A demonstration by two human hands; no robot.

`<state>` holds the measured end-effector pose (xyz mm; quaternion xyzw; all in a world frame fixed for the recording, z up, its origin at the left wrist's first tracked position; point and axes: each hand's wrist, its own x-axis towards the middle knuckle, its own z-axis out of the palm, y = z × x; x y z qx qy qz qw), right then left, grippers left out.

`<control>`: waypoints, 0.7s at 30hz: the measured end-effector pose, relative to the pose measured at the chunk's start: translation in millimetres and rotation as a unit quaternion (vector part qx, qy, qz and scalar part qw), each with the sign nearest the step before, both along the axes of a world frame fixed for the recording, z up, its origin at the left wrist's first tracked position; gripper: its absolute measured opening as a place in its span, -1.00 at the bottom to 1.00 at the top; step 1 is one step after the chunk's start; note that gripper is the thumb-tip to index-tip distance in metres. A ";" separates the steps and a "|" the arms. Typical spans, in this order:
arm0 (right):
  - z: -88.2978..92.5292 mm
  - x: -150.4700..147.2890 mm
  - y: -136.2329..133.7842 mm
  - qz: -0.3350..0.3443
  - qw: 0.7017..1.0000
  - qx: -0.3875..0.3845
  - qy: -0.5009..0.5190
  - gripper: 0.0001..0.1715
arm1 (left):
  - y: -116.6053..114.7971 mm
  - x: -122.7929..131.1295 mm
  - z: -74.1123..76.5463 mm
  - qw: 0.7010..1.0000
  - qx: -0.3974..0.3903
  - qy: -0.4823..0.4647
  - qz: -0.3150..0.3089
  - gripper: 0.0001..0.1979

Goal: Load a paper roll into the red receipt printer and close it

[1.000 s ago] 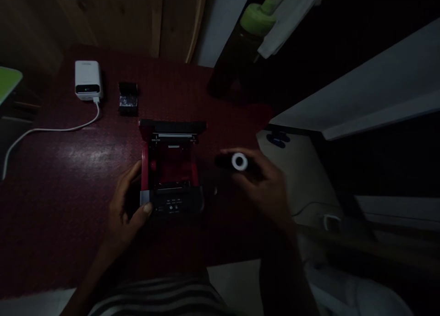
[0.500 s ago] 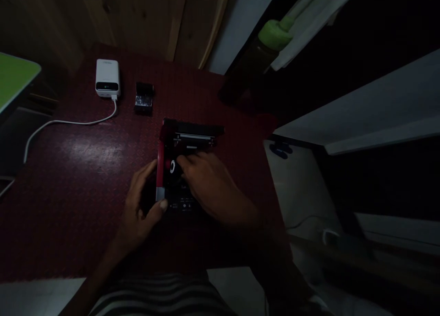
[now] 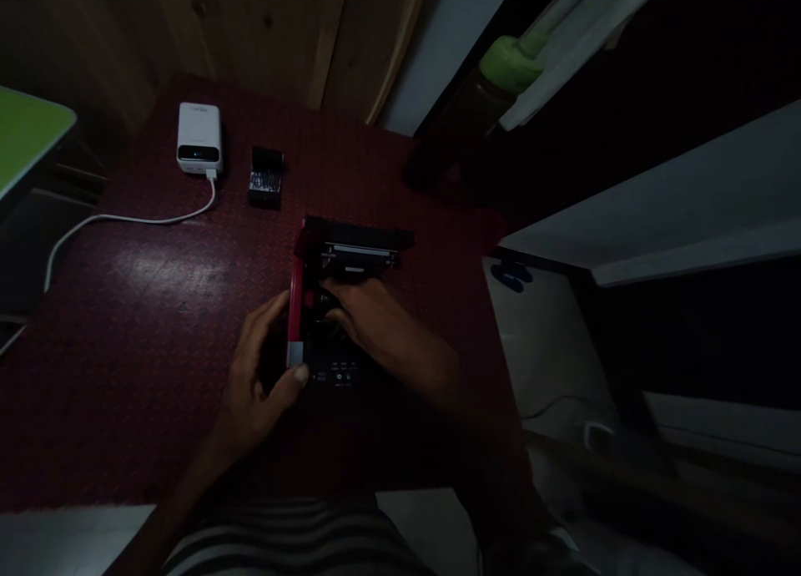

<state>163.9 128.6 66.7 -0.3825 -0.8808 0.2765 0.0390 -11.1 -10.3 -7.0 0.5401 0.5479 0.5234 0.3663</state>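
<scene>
Both hands meet at the open-lidded receipt printer [image 3: 338, 369] on the bench [image 3: 156, 309]: the left hand [image 3: 259, 380] has its grip closed round the printer's left side, while the right hand [image 3: 381, 330] reaches into its open bay, grip curled, contents hidden. Beyond the printer, leftward, sits a white power bank [image 3: 198, 138].
</scene>
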 end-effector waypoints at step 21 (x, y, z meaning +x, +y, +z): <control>-1.9 42.9 -72.5 -0.025 0.951 0.255 0.174 -0.72 | 105.6 -3.2 65.9 0.989 0.015 -0.082 0.120 -0.62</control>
